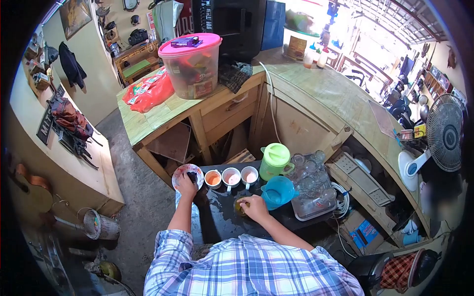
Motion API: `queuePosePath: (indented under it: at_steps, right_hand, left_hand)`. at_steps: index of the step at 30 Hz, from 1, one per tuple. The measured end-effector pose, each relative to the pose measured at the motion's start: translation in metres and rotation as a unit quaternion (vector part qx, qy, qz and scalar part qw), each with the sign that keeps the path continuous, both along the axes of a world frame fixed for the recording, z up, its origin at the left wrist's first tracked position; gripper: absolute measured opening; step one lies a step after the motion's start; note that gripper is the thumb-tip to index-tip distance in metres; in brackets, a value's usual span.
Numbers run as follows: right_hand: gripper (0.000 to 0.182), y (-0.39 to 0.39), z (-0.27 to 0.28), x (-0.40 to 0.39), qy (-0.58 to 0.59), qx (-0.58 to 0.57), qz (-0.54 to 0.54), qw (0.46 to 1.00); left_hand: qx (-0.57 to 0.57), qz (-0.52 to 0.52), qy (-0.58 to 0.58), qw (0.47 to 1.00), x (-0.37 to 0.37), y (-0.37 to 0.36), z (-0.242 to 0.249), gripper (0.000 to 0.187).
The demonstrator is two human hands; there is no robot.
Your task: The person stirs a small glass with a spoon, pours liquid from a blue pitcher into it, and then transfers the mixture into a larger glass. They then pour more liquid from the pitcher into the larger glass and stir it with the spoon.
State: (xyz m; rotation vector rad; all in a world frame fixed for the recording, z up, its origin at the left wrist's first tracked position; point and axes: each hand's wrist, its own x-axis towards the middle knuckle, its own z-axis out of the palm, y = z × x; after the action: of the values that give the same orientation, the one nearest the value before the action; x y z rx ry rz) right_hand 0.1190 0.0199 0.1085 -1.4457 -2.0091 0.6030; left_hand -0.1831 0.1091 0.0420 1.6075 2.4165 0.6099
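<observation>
My left hand (185, 186) is at a white plate with a red pattern (198, 171) on the left end of the dark worktop. Its fingers are closed around a small dark thing (192, 176) whose kind I cannot make out. My right hand (255, 207) reaches to the middle of the worktop, fingers bent over the rim of a small yellowish glass (239, 207), which they partly hide. Between plate and jugs stand three white cups in a row: one with orange inside (213, 178), two with pale pink insides (231, 177).
A lidded green pitcher (275, 160) and a blue jug (278, 191) stand right of the cups. Farther right, a tray (308, 212) holds several clear glasses. Wooden counters (306, 93) curve behind, bearing a pink-lidded tub (190, 69) and a fan (444, 128).
</observation>
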Motion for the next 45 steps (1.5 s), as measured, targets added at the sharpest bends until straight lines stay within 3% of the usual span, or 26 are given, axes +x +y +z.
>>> queuePosePath:
  at_steps: [2, 3, 5, 7, 9, 10, 12, 14, 16, 20, 23, 24, 25, 26, 27, 28, 29, 30, 33, 35, 36, 38, 41, 43, 45]
  right_hand:
    - [0.010, 0.000, 0.002, 0.000, 0.025, 0.007, -0.009, 1.000]
    - [0.011, 0.000, 0.002, 0.000, -0.023, 0.025, -0.014, 0.999]
    - [0.011, 0.001, 0.000, -0.001, -0.072, 0.042, -0.016, 0.996]
    - [0.012, 0.000, 0.009, -0.003, 0.023, -0.055, -0.021, 0.998]
    - [0.013, 0.001, 0.003, -0.003, -0.010, -0.004, -0.018, 1.000]
    - [0.013, 0.002, 0.000, -0.002, -0.042, 0.047, -0.017, 0.998]
    - [0.013, 0.003, 0.000, 0.000, -0.054, 0.006, -0.007, 0.998]
    - [0.013, 0.001, 0.004, 0.001, -0.066, -0.036, 0.004, 0.997]
    - [0.013, -0.001, 0.008, 0.002, -0.007, 0.012, 0.008, 1.000]
    - [0.011, 0.002, -0.013, 0.002, -0.067, 0.035, -0.018, 0.997]
    - [0.010, 0.000, -0.004, -0.001, 0.015, -0.042, -0.001, 0.999]
    - [0.009, -0.001, -0.001, -0.001, -0.021, 0.014, -0.015, 1.000]
    - [0.009, 0.000, 0.001, -0.002, -0.056, 0.071, -0.029, 0.995]
    - [0.009, 0.001, 0.000, -0.002, -0.056, 0.071, -0.027, 0.996]
    - [0.009, 0.004, -0.004, -0.002, -0.056, 0.013, -0.019, 0.998]
    - [0.009, 0.004, -0.003, -0.002, -0.056, -0.045, -0.012, 0.997]
    - [0.009, 0.002, -0.003, -0.002, -0.057, -0.046, -0.012, 0.997]
    - [0.009, 0.001, 0.002, -0.003, -0.044, -0.012, -0.017, 0.999]
    - [0.009, 0.002, 0.000, -0.002, -0.058, 0.018, -0.026, 0.998]
    - [0.009, 0.002, -0.004, -0.001, -0.084, 0.010, -0.030, 0.996]
    - [0.009, 0.003, -0.004, 0.000, -0.036, 0.000, -0.028, 0.999]
    - [0.009, 0.003, -0.005, 0.001, 0.013, -0.008, -0.026, 1.000]
    - [0.009, 0.000, -0.005, 0.004, -0.061, 0.027, -0.016, 0.998]
    - [0.009, -0.006, 0.021, 0.006, 0.026, -0.056, -0.016, 0.998]
    - [0.009, -0.013, 0.044, 0.013, 0.060, -0.025, -0.015, 0.998]
  left_hand:
    - [-0.017, 0.013, 0.097, 0.995, 0.005, -0.006, 0.001, 0.069]
    - [0.019, 0.015, 0.127, 0.992, 0.004, -0.005, -0.002, 0.062]
    - [-0.027, 0.012, 0.135, 0.990, -0.001, 0.002, -0.007, 0.056]
    - [-0.075, 0.008, 0.141, 0.987, -0.005, 0.004, -0.013, 0.050]
    - [-0.089, 0.004, 0.168, 0.982, -0.008, 0.008, -0.021, 0.032]
    - [-0.087, 0.003, 0.168, 0.982, -0.009, 0.010, -0.025, 0.032]
    - [0.013, -0.012, 0.193, 0.981, -0.012, 0.008, -0.027, 0.023]
    - [0.013, -0.012, 0.176, 0.984, -0.014, 0.005, -0.020, 0.021]
    - [0.013, -0.015, 0.156, 0.987, -0.009, -0.005, -0.004, 0.018]
    - [0.078, -0.010, 0.004, 0.997, -0.002, -0.017, 0.020, 0.020]
    - [0.130, -0.014, -0.128, 0.983, 0.012, -0.033, 0.048, 0.025]
    - [0.151, -0.012, -0.200, 0.968, 0.015, -0.037, 0.055, 0.027]
    - [0.221, -0.042, -0.217, 0.950, 0.018, -0.038, 0.048, 0.032]
    - [0.221, -0.040, -0.217, 0.950, 0.021, -0.043, 0.047, 0.032]
    - [0.192, -0.003, -0.405, 0.894, 0.038, -0.055, 0.076, 0.034]
    - [0.156, 0.033, -0.577, 0.801, 0.048, -0.062, 0.093, 0.036]
    - [0.137, -0.008, -0.616, 0.775, 0.041, -0.063, 0.079, 0.037]
    - [0.137, -0.009, -0.617, 0.775, 0.044, -0.068, 0.080, 0.037]
    - [0.086, 0.008, -0.706, 0.703, 0.056, -0.081, 0.094, 0.035]
    - [0.070, 0.002, -0.708, 0.702, 0.066, -0.088, 0.105, 0.036]
    - [0.053, -0.004, -0.710, 0.702, 0.071, -0.091, 0.109, 0.037]
    - [0.037, -0.002, -0.706, 0.707, 0.078, -0.095, 0.115, 0.045]
    - [0.035, -0.007, -0.665, 0.746, 0.086, -0.098, 0.117, 0.058]
    - [0.029, -0.014, -0.655, 0.755, 0.088, -0.101, 0.117, 0.060]
    - [0.014, -0.028, -0.630, 0.776, 0.087, -0.101, 0.117, 0.065]
